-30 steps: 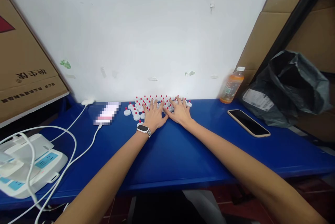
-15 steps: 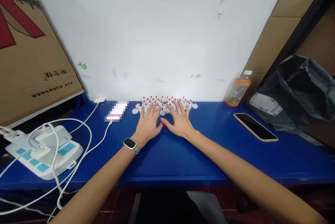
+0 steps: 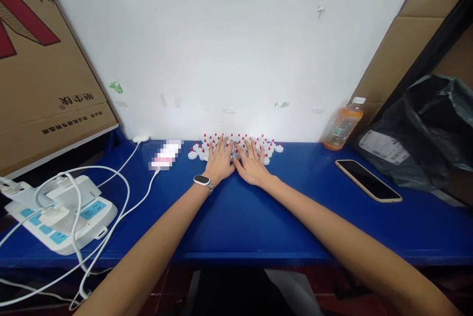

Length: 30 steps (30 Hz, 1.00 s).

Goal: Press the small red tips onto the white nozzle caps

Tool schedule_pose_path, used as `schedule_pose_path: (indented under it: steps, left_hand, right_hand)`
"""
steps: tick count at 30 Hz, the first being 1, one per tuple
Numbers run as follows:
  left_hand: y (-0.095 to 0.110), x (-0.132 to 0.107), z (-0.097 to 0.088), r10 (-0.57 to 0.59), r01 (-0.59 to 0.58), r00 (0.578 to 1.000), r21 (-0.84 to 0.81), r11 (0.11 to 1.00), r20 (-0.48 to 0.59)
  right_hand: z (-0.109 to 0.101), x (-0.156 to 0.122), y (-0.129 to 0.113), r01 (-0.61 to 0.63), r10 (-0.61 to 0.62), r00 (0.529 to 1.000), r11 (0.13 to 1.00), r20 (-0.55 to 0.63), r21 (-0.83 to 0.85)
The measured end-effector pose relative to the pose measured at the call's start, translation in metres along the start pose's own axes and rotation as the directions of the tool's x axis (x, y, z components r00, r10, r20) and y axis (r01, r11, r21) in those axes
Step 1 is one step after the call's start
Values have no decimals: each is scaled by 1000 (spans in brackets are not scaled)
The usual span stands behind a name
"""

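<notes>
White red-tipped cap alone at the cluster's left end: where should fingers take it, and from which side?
Probably by its raised red tip, pinched from straight above: the small white plastic cap sits upright, its round base low on the blue table. Its left side is free; more caps and the left hand lie to its right.

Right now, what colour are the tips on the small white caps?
Red, on white caps; the head view shows them best.
</notes>
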<state>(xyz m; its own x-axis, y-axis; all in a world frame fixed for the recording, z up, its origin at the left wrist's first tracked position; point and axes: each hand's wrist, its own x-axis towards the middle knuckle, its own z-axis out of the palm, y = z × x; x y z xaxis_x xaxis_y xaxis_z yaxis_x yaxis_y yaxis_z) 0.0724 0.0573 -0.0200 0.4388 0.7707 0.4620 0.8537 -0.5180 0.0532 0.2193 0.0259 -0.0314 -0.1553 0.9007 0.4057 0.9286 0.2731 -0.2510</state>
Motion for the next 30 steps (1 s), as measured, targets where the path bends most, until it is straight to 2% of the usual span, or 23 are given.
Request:
schedule_pose_path:
  steps: [4, 10, 13, 16, 18, 26, 30]
  left_hand:
    - [-3, -8, -10, 8, -10, 999, -53, 999, -43]
    - [-8, -33, -44, 59, -81, 984, -133, 988, -168]
    - [-15, -41, -54, -29, 4, 994, -232, 973, -105]
    - [-25, -42, -54, -131, 127, 991, -348, 929, 10]
    - [-31, -41, -49, -149, 152, 988, -392, 907, 38]
    - [-33, -38, -35, -24, 27, 1000, -345, 938, 14]
    - [-26, -36, -35, 16, -8, 1000, -482, 876, 12]
  right_hand:
    - [-10, -13, -2, 22, -20, 994, 1000, -109, 20]
    - [-25, -28, -2, -4, 22, 980, 996, -200, 87]
    - [-25, -28, -5, 26, -8, 983, 995, -184, 94]
    - [-24, -28, -10, 79, -63, 989, 990, -137, 116]
    - [-24, -29, -13, 105, -90, 990, 984, -109, 143]
    - [-23, -28, -13, 138, -128, 990, 966, -58, 217]
    - [-25, -29, -15, 167, -149, 985, 948, -86, 271]
